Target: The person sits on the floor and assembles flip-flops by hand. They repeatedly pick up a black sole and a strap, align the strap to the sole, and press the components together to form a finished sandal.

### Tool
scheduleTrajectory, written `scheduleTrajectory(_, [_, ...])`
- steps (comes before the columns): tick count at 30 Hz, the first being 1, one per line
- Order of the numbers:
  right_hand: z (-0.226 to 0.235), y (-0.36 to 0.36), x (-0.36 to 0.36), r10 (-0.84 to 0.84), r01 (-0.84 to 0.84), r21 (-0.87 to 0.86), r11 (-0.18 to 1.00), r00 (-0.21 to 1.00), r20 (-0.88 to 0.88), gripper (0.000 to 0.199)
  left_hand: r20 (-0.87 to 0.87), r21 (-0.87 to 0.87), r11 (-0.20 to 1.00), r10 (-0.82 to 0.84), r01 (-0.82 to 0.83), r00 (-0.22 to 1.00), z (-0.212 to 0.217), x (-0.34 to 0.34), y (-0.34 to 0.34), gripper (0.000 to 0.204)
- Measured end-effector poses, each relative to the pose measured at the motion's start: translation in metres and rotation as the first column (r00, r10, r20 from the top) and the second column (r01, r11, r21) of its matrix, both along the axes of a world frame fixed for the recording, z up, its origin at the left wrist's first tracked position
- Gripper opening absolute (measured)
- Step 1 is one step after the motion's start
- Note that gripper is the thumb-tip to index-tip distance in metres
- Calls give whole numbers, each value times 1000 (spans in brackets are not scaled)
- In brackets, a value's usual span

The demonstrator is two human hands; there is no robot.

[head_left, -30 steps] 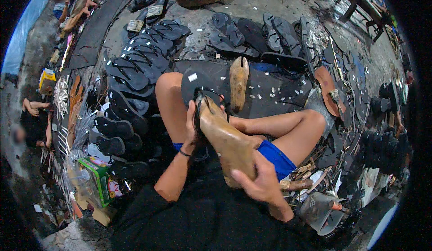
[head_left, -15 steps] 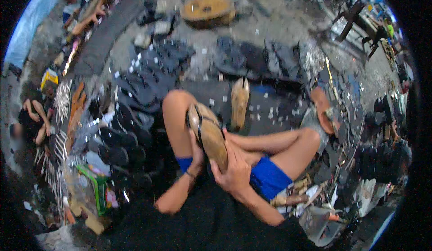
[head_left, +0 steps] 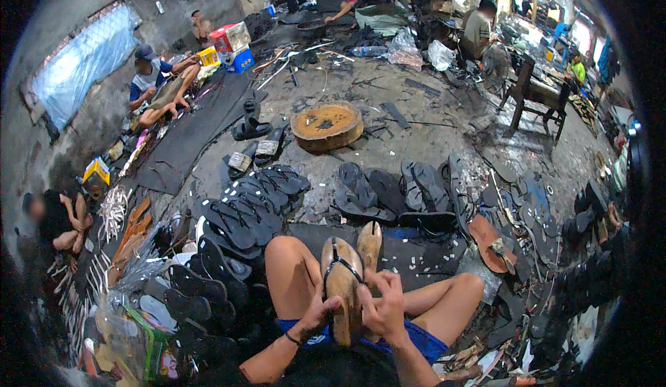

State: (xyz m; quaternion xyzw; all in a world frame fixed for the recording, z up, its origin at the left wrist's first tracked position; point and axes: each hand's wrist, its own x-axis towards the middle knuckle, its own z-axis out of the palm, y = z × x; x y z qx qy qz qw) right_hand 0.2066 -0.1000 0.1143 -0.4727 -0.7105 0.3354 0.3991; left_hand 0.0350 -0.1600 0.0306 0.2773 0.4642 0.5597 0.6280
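Note:
Between my raised knees is a wooden shoe last (head_left: 344, 286) with its toe pointing away from me and a black thong strap (head_left: 336, 255) stretched over it. My left hand (head_left: 320, 312) is closed around the last's left side, thumb on top. On the right edge, the bent fingers of my right hand (head_left: 386, 308) close at the strap's end; the exact pinch is partly hidden. A second wooden last (head_left: 370, 244) lies just beyond, on a dark mat (head_left: 316, 233).
Rows of black sandals (head_left: 243, 210) lie ahead to the left, with more sandals (head_left: 399, 193) ahead to the right. A brown sandal (head_left: 491, 243) sits beyond my right knee. Farther off are a round wooden block (head_left: 326, 126) and a dark chair (head_left: 538, 102). Several people work around the room.
The view has tilted up, showing more of the room. The last has turned more upright, and my right hand has moved from its heel end up to the strap on its right side.

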Motion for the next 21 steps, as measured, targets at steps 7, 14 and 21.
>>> scheduleTrajectory(7, [28, -5, 29, 415, -412, 71, 908, 909, -30, 72, 193, 114, 988, 81, -105, 978, 9, -3, 2, 78])
scheduleTrajectory(14, [-12, -44, 23, 362, -356, -65, 932, 913, 191, 100, -46, 67, 968, 245, -242, 968, 50, 8, 6, 94])
scheduleTrajectory(21, [-8, -64, 38, 79, -610, -594, 525, 729, -680, 53, 117, -17, 984, -176, 179, 977, 75, -4, -36, 131])
